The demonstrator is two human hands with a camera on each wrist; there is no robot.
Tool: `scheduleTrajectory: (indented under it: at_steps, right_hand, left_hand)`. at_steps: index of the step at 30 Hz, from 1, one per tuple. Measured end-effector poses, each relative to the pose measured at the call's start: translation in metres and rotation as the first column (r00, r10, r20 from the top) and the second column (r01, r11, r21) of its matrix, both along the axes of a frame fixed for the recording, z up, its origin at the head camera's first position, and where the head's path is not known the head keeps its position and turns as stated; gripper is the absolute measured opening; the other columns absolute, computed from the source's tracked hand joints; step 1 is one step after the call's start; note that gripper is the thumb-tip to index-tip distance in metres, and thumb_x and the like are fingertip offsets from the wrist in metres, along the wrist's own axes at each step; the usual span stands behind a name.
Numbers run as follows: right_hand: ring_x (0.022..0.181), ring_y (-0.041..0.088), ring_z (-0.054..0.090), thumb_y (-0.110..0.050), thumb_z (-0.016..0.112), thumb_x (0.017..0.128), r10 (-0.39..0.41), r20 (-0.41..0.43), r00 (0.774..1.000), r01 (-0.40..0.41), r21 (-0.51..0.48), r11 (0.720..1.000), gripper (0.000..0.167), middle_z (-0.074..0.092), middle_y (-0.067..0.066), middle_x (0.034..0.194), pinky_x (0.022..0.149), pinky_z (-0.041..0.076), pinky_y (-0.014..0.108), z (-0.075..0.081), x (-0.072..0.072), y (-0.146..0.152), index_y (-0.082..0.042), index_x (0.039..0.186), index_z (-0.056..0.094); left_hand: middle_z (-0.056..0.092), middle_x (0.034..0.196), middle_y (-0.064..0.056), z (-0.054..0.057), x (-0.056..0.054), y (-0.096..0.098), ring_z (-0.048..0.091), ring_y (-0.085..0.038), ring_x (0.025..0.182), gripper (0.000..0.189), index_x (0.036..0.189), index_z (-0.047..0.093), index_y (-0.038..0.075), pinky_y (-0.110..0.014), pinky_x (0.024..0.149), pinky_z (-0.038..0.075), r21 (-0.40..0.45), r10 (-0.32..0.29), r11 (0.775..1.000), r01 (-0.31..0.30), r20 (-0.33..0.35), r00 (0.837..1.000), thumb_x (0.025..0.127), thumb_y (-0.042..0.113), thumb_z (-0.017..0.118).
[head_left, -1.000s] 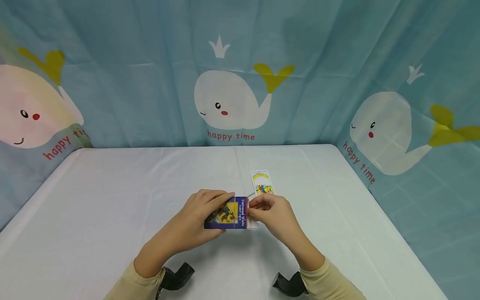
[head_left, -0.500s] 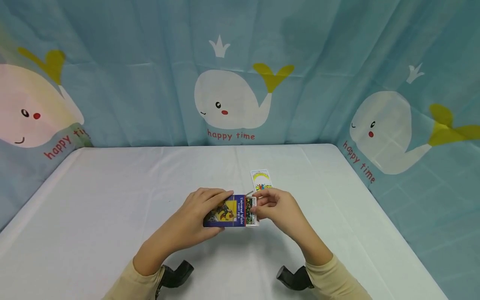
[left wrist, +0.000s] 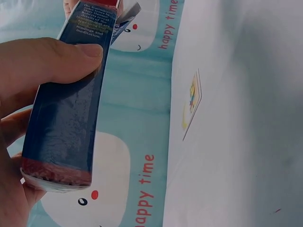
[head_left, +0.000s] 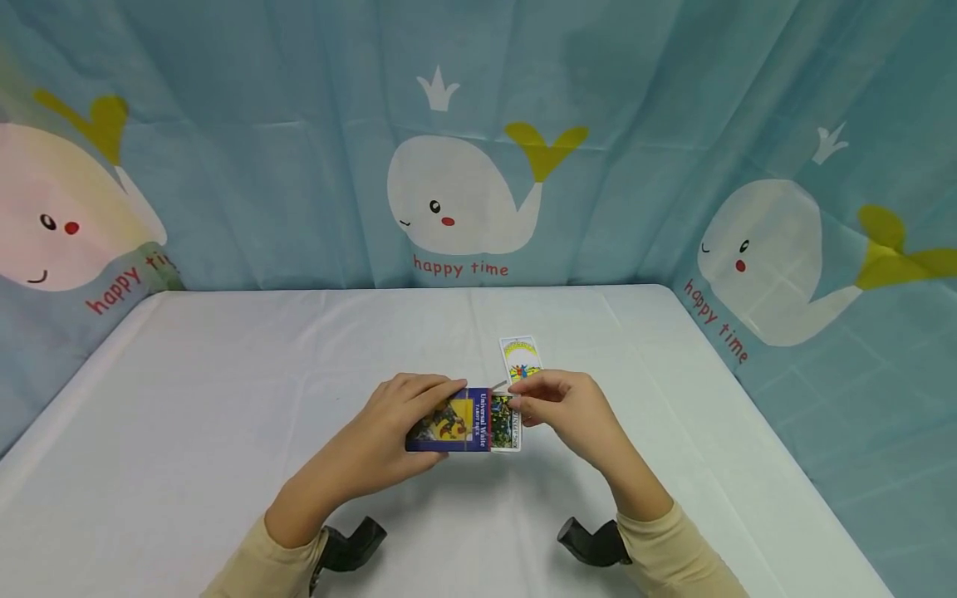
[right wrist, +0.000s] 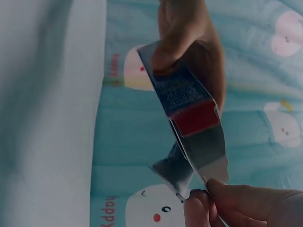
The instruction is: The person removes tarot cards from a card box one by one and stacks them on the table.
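Note:
My left hand point(head_left: 392, 432) grips a dark blue tarot card box point(head_left: 449, 422) above the table, its open end facing right. In the left wrist view the thumb presses on the box's side point(left wrist: 66, 118). A picture card point(head_left: 504, 422) juts partly out of that open end. At its outer edge my right hand point(head_left: 574, 407) pinches it with thumb and fingers. The right wrist view has the opened box flap point(right wrist: 175, 170) beside the pinching fingertips point(right wrist: 218, 187). Another tarot card point(head_left: 520, 357) lies face up on the table behind, partly hidden by the right hand.
A white cloth covers the table point(head_left: 224, 390). Blue curtains point(head_left: 314, 191) with printed whales stand along the table's back and sides. Black angled mounts point(head_left: 591, 544) stick out from both sleeves.
My right hand has moved rightward and slightly away from me. A picture card now juts from the box, farther out than half a second ago. The left hand and box barely moved.

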State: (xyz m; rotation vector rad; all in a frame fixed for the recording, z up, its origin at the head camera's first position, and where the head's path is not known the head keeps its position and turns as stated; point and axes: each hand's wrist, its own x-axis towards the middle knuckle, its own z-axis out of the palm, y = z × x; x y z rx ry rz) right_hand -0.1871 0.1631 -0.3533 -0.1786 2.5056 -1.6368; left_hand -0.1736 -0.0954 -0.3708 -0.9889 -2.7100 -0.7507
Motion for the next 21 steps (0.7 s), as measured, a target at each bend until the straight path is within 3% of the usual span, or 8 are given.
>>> scheduleTrajectory:
  at_steps: [21]
  right_hand:
    - [0.073, 0.019, 0.068, -0.017, 0.075, 0.088, 0.086, -0.001, 0.996, -0.086, 0.096, 0.992, 0.02, 0.074, 0.01, 0.085, 0.073, 0.057, 0.03, 0.013, -0.003, 0.024, -0.001, 0.099, 0.074]
  left_hand:
    - [0.056, 0.141, -0.004, 0.001, 0.0, -0.003, 0.051, -0.025, 0.125, 0.078, 0.147, 0.049, 0.018, -0.053, 0.101, 0.043, -0.014, 0.02, 1.0, -0.021, -0.021, 1.0, 0.077, 0.02, 0.085]
